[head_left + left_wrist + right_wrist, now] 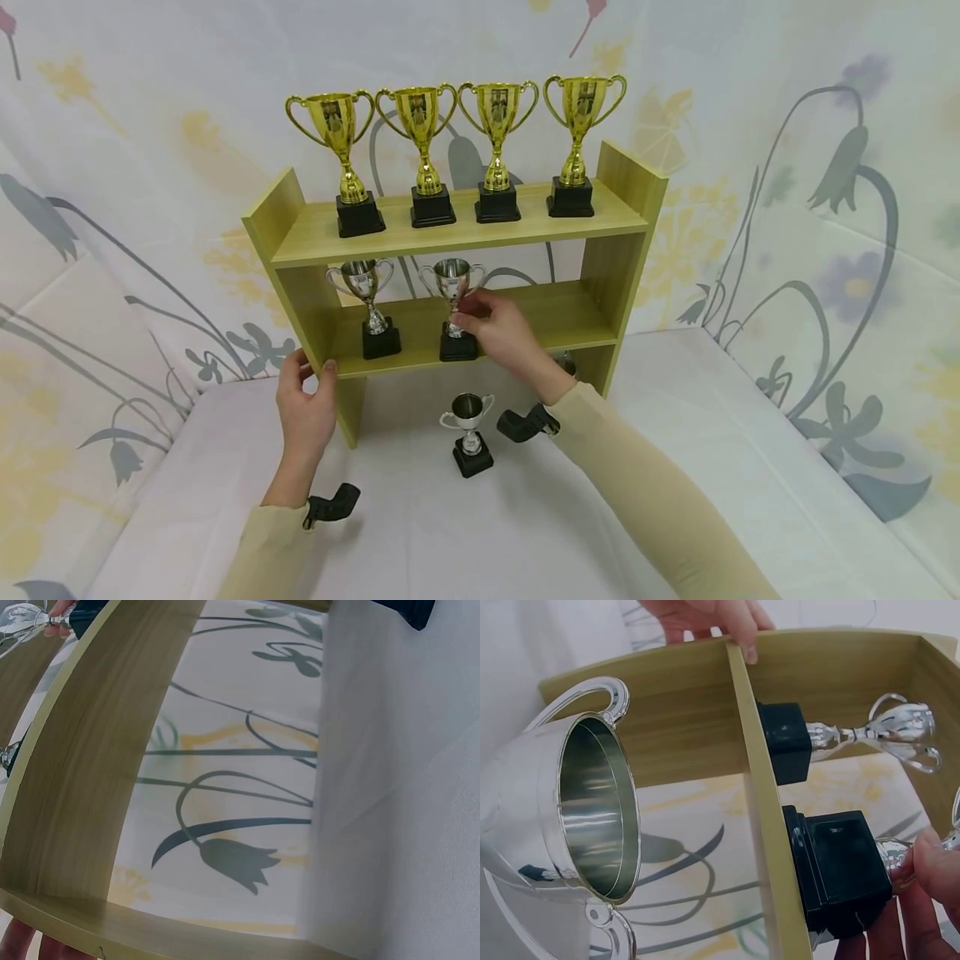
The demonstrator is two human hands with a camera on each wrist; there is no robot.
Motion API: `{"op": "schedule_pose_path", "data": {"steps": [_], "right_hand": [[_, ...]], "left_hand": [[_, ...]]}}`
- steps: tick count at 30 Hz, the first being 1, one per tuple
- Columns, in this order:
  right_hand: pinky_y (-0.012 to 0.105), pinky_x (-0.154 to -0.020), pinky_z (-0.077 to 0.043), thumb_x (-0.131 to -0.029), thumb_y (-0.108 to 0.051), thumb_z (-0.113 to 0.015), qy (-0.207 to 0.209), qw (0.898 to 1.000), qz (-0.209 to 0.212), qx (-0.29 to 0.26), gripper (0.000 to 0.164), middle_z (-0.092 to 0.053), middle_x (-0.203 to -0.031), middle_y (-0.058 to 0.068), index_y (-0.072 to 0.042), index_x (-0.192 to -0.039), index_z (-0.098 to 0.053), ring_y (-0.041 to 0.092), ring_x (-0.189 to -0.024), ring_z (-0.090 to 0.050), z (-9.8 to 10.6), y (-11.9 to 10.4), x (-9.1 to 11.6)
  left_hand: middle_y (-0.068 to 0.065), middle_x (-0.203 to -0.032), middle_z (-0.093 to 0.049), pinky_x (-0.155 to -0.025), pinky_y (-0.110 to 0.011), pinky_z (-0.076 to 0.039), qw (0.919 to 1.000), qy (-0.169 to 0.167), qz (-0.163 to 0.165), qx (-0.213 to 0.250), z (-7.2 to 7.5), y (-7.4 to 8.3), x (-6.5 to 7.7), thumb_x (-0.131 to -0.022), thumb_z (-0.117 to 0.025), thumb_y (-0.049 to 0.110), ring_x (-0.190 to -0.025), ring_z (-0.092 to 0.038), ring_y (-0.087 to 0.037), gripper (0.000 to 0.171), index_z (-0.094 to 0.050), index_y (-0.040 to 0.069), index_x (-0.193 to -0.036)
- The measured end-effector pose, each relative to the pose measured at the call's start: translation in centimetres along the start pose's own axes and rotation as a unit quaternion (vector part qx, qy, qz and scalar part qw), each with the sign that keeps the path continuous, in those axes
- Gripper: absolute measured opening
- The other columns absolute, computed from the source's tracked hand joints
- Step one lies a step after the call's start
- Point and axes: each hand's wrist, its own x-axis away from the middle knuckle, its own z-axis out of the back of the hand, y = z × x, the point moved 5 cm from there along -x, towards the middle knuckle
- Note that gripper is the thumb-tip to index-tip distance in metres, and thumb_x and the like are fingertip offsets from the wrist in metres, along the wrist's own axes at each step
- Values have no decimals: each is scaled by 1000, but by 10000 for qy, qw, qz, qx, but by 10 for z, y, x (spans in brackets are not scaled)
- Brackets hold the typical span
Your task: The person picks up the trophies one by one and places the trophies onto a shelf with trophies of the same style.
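My right hand (498,329) pinches the stem of a silver trophy cup (453,279) between thumb and fingers. In the right wrist view that trophy's black base (847,862) is right at the edge of the middle shelf board. To its left on the same board stands another silver trophy (360,282). My left hand (306,408) grips the left side panel of the wooden shelf (303,304), thumb on the front edge and fingers around the outside. A third silver trophy (468,408) stands upright on the white cloth below my right hand.
Several gold trophies (497,108) stand in a row on the top board (461,237). Part of another silver trophy (567,363) shows behind my right wrist, under the middle board. Floral cloth (750,250) hangs behind and at both sides; white cloth (405,533) covers the table.
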Motion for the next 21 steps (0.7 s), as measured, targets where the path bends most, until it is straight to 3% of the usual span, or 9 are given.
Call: {"op": "schedule_pose_path", "data": {"steps": [15, 21], "right_hand": [[39, -87, -49, -96, -19, -68, 149, 9993, 67, 337, 13, -67, -104, 4, -9, -104, -67, 21, -101, -62, -3, -2, -9], [36, -82, -50, -96, -18, -68, 129, 9993, 69, 351, 13, -66, -102, 4, -8, -104, -67, 19, -96, -62, -8, -1, -16]], "left_hand": [[-16, -124, -52, -87, -43, -50, 10000, -10, 49, -63, -3, 0, 1, -101, -53, 16, -117, -52, -29, 39, -49, -2, -136], [-17, -124, -53, -82, -22, -47, 9999, 65, 4, -80, 0, 2, 2, -101, -54, 16, -115, -53, -30, 39, -50, -3, -134]]}}
